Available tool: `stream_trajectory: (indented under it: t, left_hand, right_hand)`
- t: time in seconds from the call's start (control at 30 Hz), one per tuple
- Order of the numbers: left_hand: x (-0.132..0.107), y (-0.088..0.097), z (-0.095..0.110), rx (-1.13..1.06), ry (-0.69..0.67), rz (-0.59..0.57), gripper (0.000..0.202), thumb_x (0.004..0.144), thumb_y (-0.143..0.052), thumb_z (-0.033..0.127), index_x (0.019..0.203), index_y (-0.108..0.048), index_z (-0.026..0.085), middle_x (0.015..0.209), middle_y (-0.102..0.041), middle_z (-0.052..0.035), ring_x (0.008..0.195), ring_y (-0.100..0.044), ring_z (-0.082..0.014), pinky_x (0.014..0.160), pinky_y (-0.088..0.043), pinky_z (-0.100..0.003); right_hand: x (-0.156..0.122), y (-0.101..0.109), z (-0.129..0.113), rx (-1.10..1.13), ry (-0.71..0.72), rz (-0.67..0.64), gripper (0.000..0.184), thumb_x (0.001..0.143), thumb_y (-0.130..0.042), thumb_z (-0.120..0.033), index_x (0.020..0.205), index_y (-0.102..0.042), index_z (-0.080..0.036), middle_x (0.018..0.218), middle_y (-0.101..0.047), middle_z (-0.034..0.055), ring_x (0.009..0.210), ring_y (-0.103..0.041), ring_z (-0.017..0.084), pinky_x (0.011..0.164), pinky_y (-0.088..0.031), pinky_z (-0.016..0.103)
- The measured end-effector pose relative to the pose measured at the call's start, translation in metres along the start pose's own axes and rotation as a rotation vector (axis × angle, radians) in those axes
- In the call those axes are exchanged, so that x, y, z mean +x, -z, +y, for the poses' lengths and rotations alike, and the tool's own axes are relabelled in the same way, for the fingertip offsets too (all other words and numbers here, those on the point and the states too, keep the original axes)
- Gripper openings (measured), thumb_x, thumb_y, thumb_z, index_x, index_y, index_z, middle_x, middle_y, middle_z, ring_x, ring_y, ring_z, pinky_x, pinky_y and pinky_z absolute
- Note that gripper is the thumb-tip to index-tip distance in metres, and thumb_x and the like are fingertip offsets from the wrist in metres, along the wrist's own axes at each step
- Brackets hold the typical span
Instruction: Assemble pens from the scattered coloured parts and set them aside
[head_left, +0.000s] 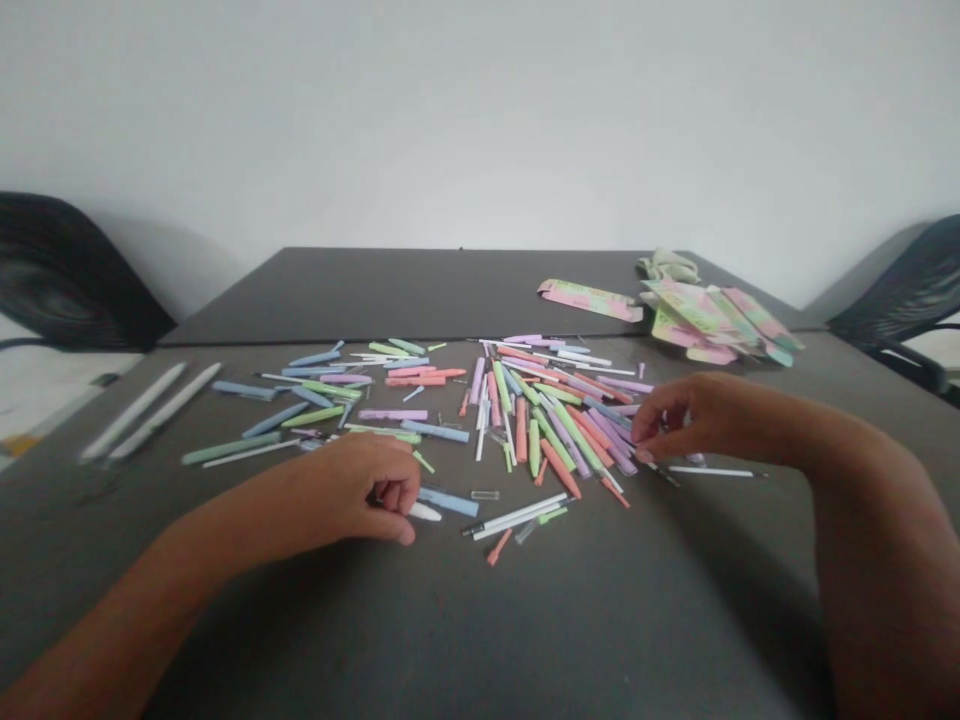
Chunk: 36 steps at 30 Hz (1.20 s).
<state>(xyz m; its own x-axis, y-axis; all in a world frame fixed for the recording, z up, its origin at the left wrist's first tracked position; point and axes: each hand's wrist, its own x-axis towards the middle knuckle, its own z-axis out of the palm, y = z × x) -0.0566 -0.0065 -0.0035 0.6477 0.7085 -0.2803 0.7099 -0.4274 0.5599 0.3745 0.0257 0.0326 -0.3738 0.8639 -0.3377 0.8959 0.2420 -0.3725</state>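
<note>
My left hand [375, 487] is closed in a pinch at the near left of the pile, with the tapered end of a white pen part [425, 512] poking out beyond its fingers. A blue pen barrel [450, 501] lies just past those fingertips. At the right edge of the pile, my right hand [679, 418] pinches a pen refill [663, 474] whose dark tip points down to the right. Next to it lies a white refill [711, 471]. Purple barrels [616, 440] are by its fingertips. The palm sides of both hands are hidden.
Loose green, orange, blue and purple pen parts [534, 447] spread across the dark table [480, 640]. Two white pens [166, 412] lie at the left. Flattened pink-and-green cartons [705, 312] and a crumpled pale cloth [667, 265] lie at the back right. Black chairs [71, 270] flank the table.
</note>
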Motion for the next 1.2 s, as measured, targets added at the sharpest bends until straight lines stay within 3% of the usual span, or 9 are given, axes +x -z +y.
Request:
stream_trajectory:
  t: [0.13, 0.3, 0.5, 0.8, 1.03, 1.2]
  left_hand:
    - [0.002, -0.001, -0.003, 0.013, 0.027, -0.019, 0.026, 0.083, -0.086, 0.035, 0.075, -0.065, 0.022, 0.076, -0.062, 0.0035, 0.071, -0.055, -0.0170, 0.064, -0.033, -0.029]
    - [0.001, -0.002, -0.004, 0.023, 0.033, -0.020, 0.028, 0.082, -0.087, 0.036, 0.075, -0.064, 0.022, 0.076, -0.062, 0.0034, 0.070, -0.054, -0.0170, 0.064, -0.032, -0.030]
    - [-0.001, -0.001, -0.002, 0.021, 0.050, -0.023, 0.029, 0.081, -0.087, 0.036, 0.074, -0.063, 0.021, 0.075, -0.062, 0.0035, 0.069, -0.054, -0.0168, 0.063, -0.032, -0.029]
    - [-0.002, -0.001, -0.002, 0.012, 0.041, -0.001, 0.027, 0.081, -0.086, 0.034, 0.075, -0.064, 0.020, 0.074, -0.062, 0.0043, 0.068, -0.052, -0.0154, 0.063, -0.031, -0.029]
    - [0.000, -0.001, 0.001, 0.012, 0.050, -0.014, 0.025, 0.080, -0.084, 0.029, 0.074, -0.062, 0.020, 0.073, -0.061, 0.0047, 0.068, -0.051, -0.0152, 0.062, -0.031, -0.028]
    - [0.000, -0.001, 0.001, 0.024, 0.056, 0.001, 0.026, 0.081, -0.086, 0.032, 0.075, -0.064, 0.020, 0.074, -0.061, 0.0047, 0.069, -0.053, -0.0154, 0.063, -0.032, -0.028]
  right_hand:
    - [0.004, 0.000, 0.005, -0.024, -0.025, 0.028, 0.020, 0.074, -0.082, -0.043, 0.090, -0.087, -0.032, 0.083, -0.084, -0.0012, 0.072, -0.077, 0.023, 0.062, -0.054, 0.031]
    - [0.016, -0.001, 0.007, -0.070, -0.051, 0.158, 0.025, 0.083, -0.075, -0.049, 0.095, -0.087, -0.030, 0.089, -0.085, 0.0015, 0.077, -0.077, 0.024, 0.069, -0.053, 0.034]
    - [0.027, -0.006, -0.004, -0.086, -0.057, 0.274, 0.029, 0.086, -0.073, -0.051, 0.099, -0.086, -0.028, 0.088, -0.084, 0.0019, 0.074, -0.074, 0.022, 0.066, -0.047, 0.031]
    - [0.034, -0.010, -0.006, -0.036, -0.051, 0.276, 0.029, 0.085, -0.074, -0.053, 0.096, -0.087, -0.029, 0.087, -0.084, 0.0022, 0.077, -0.075, 0.024, 0.068, -0.049, 0.032]
    - [0.013, 0.009, 0.026, 0.001, -0.125, 0.245, 0.045, 0.083, -0.073, -0.062, 0.108, -0.088, -0.028, 0.090, -0.085, 0.0037, 0.081, -0.075, 0.027, 0.072, -0.051, 0.035]
    - [-0.010, 0.022, 0.064, 0.038, -0.202, 0.142, 0.040, 0.083, -0.079, -0.053, 0.108, -0.089, -0.023, 0.099, -0.087, 0.0063, 0.093, -0.077, 0.031, 0.086, -0.055, 0.040]
